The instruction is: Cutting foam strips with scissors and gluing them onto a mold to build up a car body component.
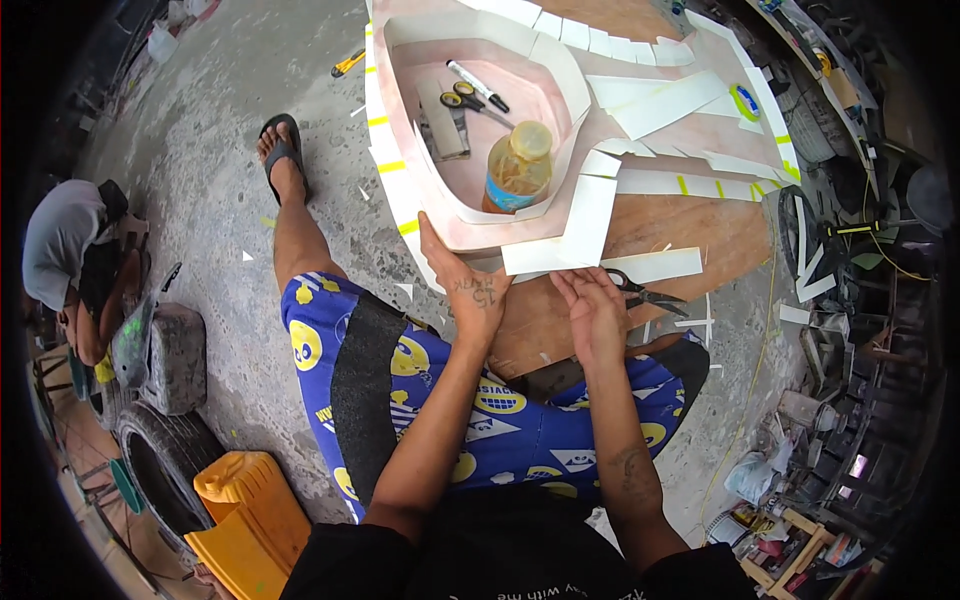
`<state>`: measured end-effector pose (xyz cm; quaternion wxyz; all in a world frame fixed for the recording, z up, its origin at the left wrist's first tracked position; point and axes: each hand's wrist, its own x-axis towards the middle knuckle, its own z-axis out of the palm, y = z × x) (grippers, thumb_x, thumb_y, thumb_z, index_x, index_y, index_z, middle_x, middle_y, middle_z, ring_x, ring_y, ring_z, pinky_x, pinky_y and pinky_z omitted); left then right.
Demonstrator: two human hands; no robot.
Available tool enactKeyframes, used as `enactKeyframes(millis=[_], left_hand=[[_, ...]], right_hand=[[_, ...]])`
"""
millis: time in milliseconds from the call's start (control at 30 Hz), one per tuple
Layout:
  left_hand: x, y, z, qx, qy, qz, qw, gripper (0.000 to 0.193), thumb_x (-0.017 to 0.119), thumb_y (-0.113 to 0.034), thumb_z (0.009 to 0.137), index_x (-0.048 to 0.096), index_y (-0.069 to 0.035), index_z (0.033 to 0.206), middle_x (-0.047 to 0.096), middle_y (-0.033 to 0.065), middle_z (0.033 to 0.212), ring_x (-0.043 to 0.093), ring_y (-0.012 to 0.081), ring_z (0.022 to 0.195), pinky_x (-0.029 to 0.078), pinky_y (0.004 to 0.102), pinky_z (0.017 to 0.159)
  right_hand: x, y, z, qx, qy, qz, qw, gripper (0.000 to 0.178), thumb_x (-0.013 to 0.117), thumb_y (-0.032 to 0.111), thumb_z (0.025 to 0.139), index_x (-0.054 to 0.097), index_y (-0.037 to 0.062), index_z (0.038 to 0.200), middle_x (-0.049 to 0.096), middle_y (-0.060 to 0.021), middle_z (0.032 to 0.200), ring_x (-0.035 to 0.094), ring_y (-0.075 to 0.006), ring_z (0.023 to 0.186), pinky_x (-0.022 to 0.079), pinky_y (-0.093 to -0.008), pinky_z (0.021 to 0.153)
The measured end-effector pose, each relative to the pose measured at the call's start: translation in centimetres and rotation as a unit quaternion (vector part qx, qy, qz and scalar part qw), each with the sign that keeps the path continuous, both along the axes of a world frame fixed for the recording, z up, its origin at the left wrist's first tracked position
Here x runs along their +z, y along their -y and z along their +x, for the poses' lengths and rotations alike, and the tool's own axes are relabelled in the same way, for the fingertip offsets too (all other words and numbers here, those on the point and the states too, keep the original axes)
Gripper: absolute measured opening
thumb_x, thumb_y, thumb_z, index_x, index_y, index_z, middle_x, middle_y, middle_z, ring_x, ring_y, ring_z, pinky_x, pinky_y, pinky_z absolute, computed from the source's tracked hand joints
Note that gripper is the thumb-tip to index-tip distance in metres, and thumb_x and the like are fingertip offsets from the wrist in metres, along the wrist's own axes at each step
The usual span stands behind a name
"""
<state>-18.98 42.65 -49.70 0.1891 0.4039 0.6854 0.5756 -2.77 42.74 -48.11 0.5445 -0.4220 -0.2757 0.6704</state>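
Note:
A pinkish shell-shaped form [485, 235] with a deep recess lies ahead of me, white strips taped along its edges. My left hand [470, 295] grips its near left corner, with forefinger up the side and thumb by the near edge. My right hand [595, 310] is closed, its fingertips at the lower end of an upright white strip [588, 222]; the exact hold is partly hidden. Black-handled scissors [650, 293] are right beside those fingers. Inside the recess are a yellow-lidded jar [520, 170], a marker [478, 85] and a second pair of scissors [475, 102].
A wooden board [690, 225] lies under the form, with a loose white strip [660, 262] on it. A yellow cutter [347, 64] is on the concrete floor. A tire [175, 470] and yellow plastic container [250, 515] stand left; another person [75, 250] crouches beyond. Clutter fills the right side.

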Motion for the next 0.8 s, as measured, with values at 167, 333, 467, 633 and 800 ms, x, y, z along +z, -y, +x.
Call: enactKeyframes(millis=[167, 333, 467, 633, 800], left_hand=[[-0.1, 0.0, 0.0, 0.013, 0.029, 0.011, 0.999, 0.130, 0.088, -0.045, 0.061, 0.007, 0.002, 0.152, 0.023, 0.0245, 0.150, 0.024, 0.0418, 0.139, 0.023, 0.0540, 0.113], [0.0, 0.1, -0.1, 0.009, 0.046, 0.005, 0.999, 0.126, 0.088, -0.038, 0.063, 0.008, 0.003, 0.151, 0.023, 0.0240, 0.150, 0.026, 0.0411, 0.139, 0.024, 0.0508, 0.113], [-0.1, 0.1, 0.0, 0.002, 0.054, 0.019, 0.998, 0.125, 0.088, -0.036, 0.063, 0.008, 0.003, 0.151, 0.023, 0.0244, 0.149, 0.026, 0.0411, 0.139, 0.024, 0.0495, 0.114], [-0.7, 0.2, 0.1, -0.003, 0.078, 0.035, 0.996, 0.117, 0.088, -0.026, 0.065, 0.012, 0.004, 0.149, 0.021, 0.0279, 0.148, 0.028, 0.0406, 0.138, 0.024, 0.0468, 0.115], [-0.3, 3.2, 2.0, 0.038, 0.063, -0.075, 0.994, 0.074, 0.080, -0.019, 0.079, 0.037, 0.002, 0.136, 0.049, 0.0158, 0.123, 0.051, 0.0211, 0.107, 0.043, 0.0314, 0.089]], right_hand=[[2.9, -0.5, -1.3, -0.004, -0.113, -0.009, 0.994, 0.038, 0.053, 0.026, 0.096, 0.052, -0.0050, 0.118, 0.057, -0.0164, 0.118, 0.055, -0.0272, 0.116, 0.045, -0.0487, 0.102], [4.9, -2.3, -3.1, -0.025, 0.000, -0.086, 0.996, 0.041, 0.063, 0.031, 0.093, 0.059, -0.0042, 0.114, 0.063, -0.0161, 0.114, 0.063, -0.0242, 0.105, 0.053, -0.0447, 0.091], [4.0, -3.5, -2.6, -0.007, 0.155, -0.086, 0.984, 0.037, 0.070, 0.030, 0.089, 0.066, -0.0042, 0.105, 0.069, -0.0125, 0.097, 0.068, -0.0202, 0.087, 0.059, -0.0380, 0.077], [5.1, -5.0, -1.3, 0.050, 0.198, -0.107, 0.973, 0.040, 0.071, 0.033, 0.088, 0.066, -0.0041, 0.103, 0.070, -0.0115, 0.095, 0.069, -0.0192, 0.085, 0.060, -0.0357, 0.071], [4.3, -7.7, 1.9, 0.075, 0.249, -0.076, 0.963, 0.043, 0.070, 0.039, 0.089, 0.068, -0.0007, 0.104, 0.070, -0.0079, 0.094, 0.066, -0.0128, 0.084, 0.051, -0.0259, 0.075]])
